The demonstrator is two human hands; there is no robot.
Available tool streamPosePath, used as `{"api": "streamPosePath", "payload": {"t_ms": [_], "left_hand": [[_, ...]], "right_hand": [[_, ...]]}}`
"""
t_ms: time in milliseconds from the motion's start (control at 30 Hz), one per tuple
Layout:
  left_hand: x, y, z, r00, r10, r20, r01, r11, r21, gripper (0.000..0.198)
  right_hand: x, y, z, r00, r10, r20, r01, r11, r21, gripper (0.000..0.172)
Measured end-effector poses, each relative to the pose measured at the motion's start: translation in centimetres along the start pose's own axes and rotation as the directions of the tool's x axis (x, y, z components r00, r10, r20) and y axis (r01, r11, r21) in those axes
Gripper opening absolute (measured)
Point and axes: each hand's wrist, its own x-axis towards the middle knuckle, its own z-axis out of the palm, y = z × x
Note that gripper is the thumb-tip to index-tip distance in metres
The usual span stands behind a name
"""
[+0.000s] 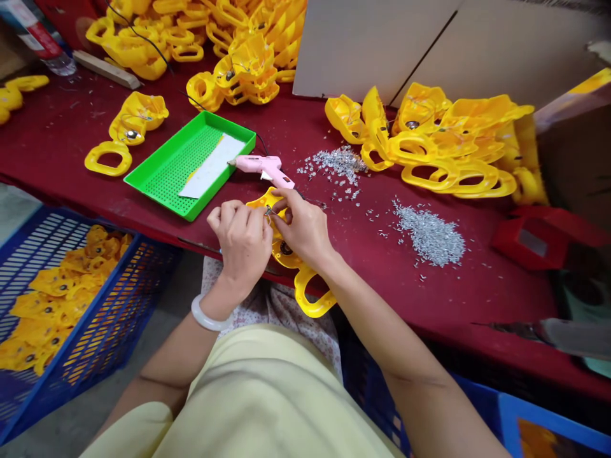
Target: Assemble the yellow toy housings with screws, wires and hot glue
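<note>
"Yellow plastic everywhere. What's in the hands?"

"One yellow plastic holder (286,257), held over the red table cover (95,130). Its ring end reaches past the table edge, just below the right hand (305,229)."

"How do the hands sit?"

"Both are closed in on it. The right hand pinches the top of the holder between thumb and forefinger, and the left hand (241,245), curled, pinches it from the other side. A small metal bit (268,210) sits between them, though it's too small to make out clearly."

"What's around them?"

"Just beyond the left hand lies a green tray (167,172) with a white paper strip (212,166) in it. A pink glue gun (260,166) lies just beyond the right hand's fingertips. Right of that hand are scattered silver bits (429,234), and farther off sits a heap of yellow pieces (443,140)."

"And lower down?"

"Left of the left hand, below the table, a blue crate (62,318) holds more yellow pieces. A white bangle (210,313) circles that wrist."
</note>
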Motion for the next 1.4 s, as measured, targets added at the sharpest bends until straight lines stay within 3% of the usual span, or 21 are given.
{"api": "streamPosePath", "payload": {"t_ms": [333,533,667,833,933,1133,1400], "left_hand": [[0.4,0.2,-0.2,0.995,-0.073,0.061,0.073,0.997,0.002,0.008],[0.1,0.0,-0.2,0.993,-0.114,-0.004,0.113,0.988,-0.101,0.009],[0.1,-0.1,-0.5,0.989,-0.147,-0.017,0.142,0.974,-0.177,0.010],[0.0,-0.2,-0.6,0.988,-0.152,-0.032,0.142,0.967,-0.210,0.011],[-0.1,-0.2,-0.5,0.992,-0.125,-0.028,0.116,0.969,-0.219,0.010],[-0.1,0.1,-0.4,0.998,-0.059,0.007,0.059,0.975,-0.212,0.019],[0.1,0.2,0.9,0.996,0.017,0.085,0.003,0.972,-0.236,0.032]], "right_hand": [[-0.5,0.2,0.2,0.997,-0.071,-0.008,0.070,0.997,-0.029,0.037],[-0.9,0.0,-0.5,0.978,-0.132,-0.164,0.137,0.990,0.022,0.013],[-1.2,-0.5,-0.8,0.975,-0.167,-0.148,0.165,0.986,-0.027,0.015],[-1.0,-0.5,-0.6,0.986,-0.095,-0.135,0.095,0.995,-0.009,0.019],[-0.7,-0.4,-0.5,0.994,-0.050,-0.094,0.059,0.993,0.100,0.023],[-0.1,0.0,-0.8,0.998,0.061,-0.018,-0.052,0.938,0.342,0.014],[0.1,0.5,-1.2,0.984,0.171,0.041,-0.170,0.866,0.470,0.012]]}}
